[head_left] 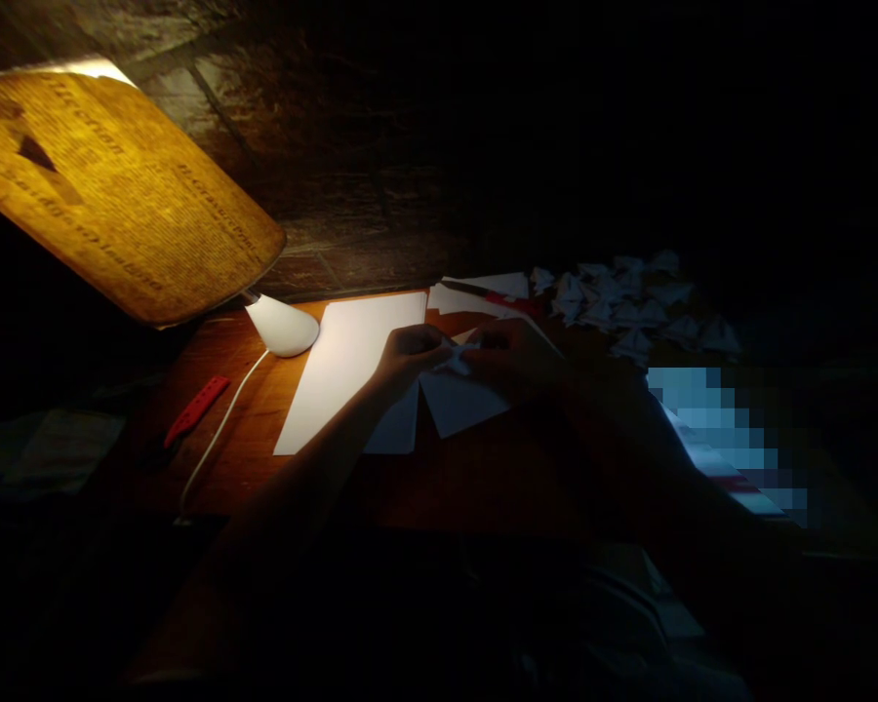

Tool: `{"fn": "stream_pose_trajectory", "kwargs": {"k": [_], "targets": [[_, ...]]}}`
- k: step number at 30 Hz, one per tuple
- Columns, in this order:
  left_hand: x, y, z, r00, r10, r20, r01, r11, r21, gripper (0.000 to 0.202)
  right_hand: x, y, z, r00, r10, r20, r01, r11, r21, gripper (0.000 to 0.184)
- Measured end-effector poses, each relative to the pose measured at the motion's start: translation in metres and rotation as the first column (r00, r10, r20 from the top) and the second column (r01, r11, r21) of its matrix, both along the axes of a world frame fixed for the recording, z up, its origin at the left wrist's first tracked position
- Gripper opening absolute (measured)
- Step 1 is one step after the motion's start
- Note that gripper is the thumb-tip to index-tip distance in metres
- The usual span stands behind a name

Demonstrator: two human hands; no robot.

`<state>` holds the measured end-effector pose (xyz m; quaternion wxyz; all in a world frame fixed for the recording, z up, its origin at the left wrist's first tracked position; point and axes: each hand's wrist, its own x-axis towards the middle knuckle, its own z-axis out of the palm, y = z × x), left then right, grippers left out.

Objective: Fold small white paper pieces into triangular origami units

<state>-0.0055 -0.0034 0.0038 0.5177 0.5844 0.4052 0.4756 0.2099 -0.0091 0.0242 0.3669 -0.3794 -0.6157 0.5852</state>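
Note:
A small folded piece of white paper (457, 361) is held between my two hands over the middle of the table. My left hand (411, 349) grips its left side, fingers closed. On the other side my right hand (508, 349) pinches it, mostly in shadow. Below the hands lies a loose white sheet (468, 405), partly covered by them. To the left is a larger stack of white paper (358, 361), crossed by my left forearm. The fine shape of the folded paper is too dark to make out.
A lit lamp with a printed shade (124, 185) leans over the left, its white base (284, 327) and cord on the wooden table (249, 409). A red-handled tool (197, 409) lies there. Scissors (494, 295) and several folded paper pieces (629, 302) sit behind. A pixelated screen glows right.

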Motion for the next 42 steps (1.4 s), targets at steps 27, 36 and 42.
{"fn": "stream_pose_trajectory", "kwargs": {"k": [27, 36, 42], "targets": [[-0.004, -0.008, 0.002, 0.806, 0.042, -0.590, 0.269, 0.863, 0.429, 0.016, 0.011, 0.012, -0.010, 0.855, -0.072, 0.513, -0.232, 0.832, 0.504, 0.011], [-0.012, -0.004, 0.003, 0.779, -0.032, -0.626, 0.406, 0.787, 0.465, 0.016, 0.015, 0.008, -0.002, 0.811, -0.084, 0.579, -0.280, 0.813, 0.510, 0.019], [-0.016, -0.003, 0.001, 0.753, -0.013, -0.657, 0.433, 0.762, 0.481, 0.016, 0.014, 0.005, 0.004, 0.722, -0.090, 0.687, -0.390, 0.767, 0.510, 0.024]]}}
